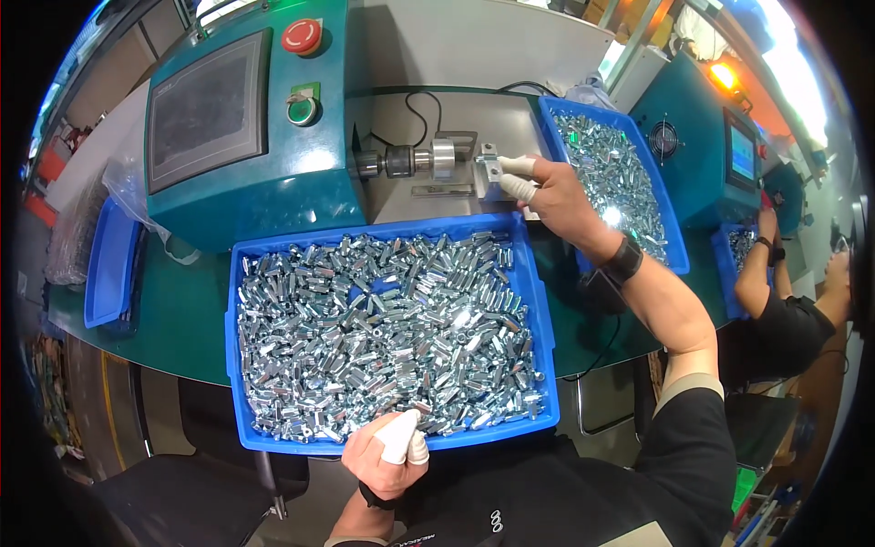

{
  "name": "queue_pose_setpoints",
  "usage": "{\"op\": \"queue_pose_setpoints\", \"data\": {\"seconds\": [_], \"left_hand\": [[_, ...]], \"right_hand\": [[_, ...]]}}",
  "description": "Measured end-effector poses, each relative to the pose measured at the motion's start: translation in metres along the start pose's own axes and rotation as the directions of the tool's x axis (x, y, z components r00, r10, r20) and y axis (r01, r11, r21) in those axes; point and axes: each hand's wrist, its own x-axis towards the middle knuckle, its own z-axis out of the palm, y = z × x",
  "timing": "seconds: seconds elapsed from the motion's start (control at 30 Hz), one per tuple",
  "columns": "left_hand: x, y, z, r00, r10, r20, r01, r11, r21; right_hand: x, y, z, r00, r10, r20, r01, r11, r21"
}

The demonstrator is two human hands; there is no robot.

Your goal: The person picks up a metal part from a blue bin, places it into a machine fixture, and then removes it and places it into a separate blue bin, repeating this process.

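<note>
Bunching its white-covered fingers together at the front rim of a blue tray [497, 430], the left hand [398, 445] is right beside the nearest short metal pieces [392, 342]; whether it pinches one, I cannot tell. The tray, heaped with these shiny pieces, sits on the green counter [173, 342]. Beyond it, the right hand [538, 187] sets two covered fingertips, slightly apart, against a metal fixture block [488, 171]; any piece between them is hidden. The block faces a silver disc [443, 159] projecting from a teal machine [310, 187]. To the right, a second tray [673, 242] holds more pieces.
</note>
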Motion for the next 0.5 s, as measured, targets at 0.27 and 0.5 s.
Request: {"op": "queue_pose_setpoints", "data": {"seconds": [0.27, 0.5], "left_hand": [[0.005, 0.003, 0.006, 0.999, -0.003, -0.044, 0.002, 1.000, -0.012], [0.005, 0.004, 0.008, 0.999, -0.028, -0.039, 0.029, 0.999, 0.016]], "right_hand": [[0.035, 0.011, -0.003, 0.941, -0.219, 0.258, 0.270, 0.946, -0.182], [0.039, 0.031, -0.004, 0.904, -0.311, 0.293, 0.324, 0.946, 0.005]]}}
